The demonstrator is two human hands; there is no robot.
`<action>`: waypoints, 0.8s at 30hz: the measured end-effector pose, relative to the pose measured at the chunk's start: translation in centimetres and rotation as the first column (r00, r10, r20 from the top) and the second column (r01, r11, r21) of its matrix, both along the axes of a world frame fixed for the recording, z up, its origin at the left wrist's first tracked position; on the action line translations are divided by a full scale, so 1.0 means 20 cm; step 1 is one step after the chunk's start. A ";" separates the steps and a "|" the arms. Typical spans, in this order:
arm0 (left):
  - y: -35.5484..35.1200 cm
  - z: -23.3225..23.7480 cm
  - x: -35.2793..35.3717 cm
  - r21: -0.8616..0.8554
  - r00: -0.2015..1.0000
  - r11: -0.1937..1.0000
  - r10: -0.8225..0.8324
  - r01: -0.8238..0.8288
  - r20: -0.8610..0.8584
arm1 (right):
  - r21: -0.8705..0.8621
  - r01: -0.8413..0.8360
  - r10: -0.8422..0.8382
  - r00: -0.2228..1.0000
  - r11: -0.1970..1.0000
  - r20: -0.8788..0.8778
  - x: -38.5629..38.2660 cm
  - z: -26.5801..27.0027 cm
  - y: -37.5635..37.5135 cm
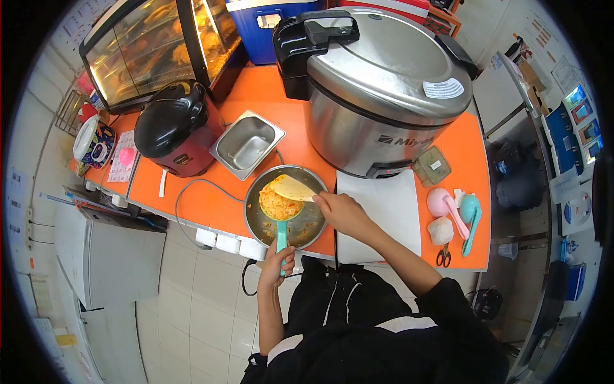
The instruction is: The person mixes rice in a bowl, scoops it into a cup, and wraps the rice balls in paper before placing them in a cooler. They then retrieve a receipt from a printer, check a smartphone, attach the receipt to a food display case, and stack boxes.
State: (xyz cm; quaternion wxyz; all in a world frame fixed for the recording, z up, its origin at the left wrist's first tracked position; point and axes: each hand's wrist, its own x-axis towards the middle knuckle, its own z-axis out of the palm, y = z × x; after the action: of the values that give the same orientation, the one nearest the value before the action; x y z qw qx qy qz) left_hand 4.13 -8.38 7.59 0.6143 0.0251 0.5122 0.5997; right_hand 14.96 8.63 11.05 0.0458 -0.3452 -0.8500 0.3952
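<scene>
My left hand [275, 264] is closed around the teal handle of a rice scoop [282, 235], whose round cup is heaped with orange-coloured rice [279, 206]. Closed too, my right hand [344, 212] grips a cream rice paddle [293, 188], its flat blade lying over the upper side of the rice. Both tools are above a round metal bowl [309, 238] at the table's front edge. Bits of rice cling to the inside of the bowl. Rice and paddle hide most of the scoop's cup.
Behind the bowl stand a steel container [248, 142], a dark red rice cooker [173, 131] and a large steel rice cooker [387, 96]. White paper [384, 221] lies right of the bowl. Pink scoop [441, 202], teal scoop [470, 211] and scissors [444, 256] are farther right.
</scene>
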 end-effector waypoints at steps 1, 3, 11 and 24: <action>0.00 0.01 0.01 -0.012 1.000 1.000 -0.005 0.005 0.025 | 0.065 0.016 -0.018 0.999 0.998 0.031 0.01 0.01 -0.04; 0.00 0.03 0.03 -0.027 0.999 0.999 -0.014 0.016 0.050 | 0.178 0.072 -0.081 0.996 0.981 0.043 0.00 -0.02 -0.13; -0.01 0.01 0.01 -0.058 0.999 0.998 -0.005 0.007 0.034 | 0.025 0.002 -0.001 1.000 1.000 -0.031 0.01 -0.09 0.06; -0.09 0.00 -0.08 -0.110 0.984 0.987 -0.129 0.115 -0.122 | -0.173 -0.040 0.029 0.997 0.984 -0.069 -0.09 0.02 0.24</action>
State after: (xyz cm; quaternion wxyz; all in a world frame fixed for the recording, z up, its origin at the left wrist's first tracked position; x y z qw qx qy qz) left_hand 2.61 -10.21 7.61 0.6162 0.0636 0.5781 0.5311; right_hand 13.09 13.35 11.55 0.0370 -0.3197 -0.8161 0.4800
